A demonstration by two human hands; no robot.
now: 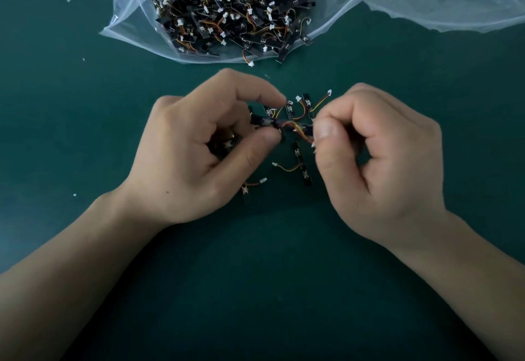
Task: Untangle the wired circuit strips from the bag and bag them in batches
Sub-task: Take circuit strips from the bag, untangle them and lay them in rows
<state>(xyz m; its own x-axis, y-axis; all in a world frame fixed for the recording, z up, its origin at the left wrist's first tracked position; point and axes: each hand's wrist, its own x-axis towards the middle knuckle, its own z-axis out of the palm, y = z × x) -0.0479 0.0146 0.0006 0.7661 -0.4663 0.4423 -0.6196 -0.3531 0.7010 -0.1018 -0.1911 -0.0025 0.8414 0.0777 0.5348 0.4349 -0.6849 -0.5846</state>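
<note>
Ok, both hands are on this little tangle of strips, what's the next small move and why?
Probably draw the right hand slowly rightward while the left hand holds its black strip steady. An orange and yellow wire loops between the two pinches, so a gentle pull looks likely to slip one strip free without snagging the loose strips nearby.

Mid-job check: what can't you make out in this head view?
Head view: how many tangled circuit strips the left hand holds; the hand itself covers them.
Exactly where the right hand pinches them; the hand hides the spot.
Top of the open bag: cut off by the upper edge.
The second bag: contents blurred behind crinkled film, cut off at the right edge.
</note>
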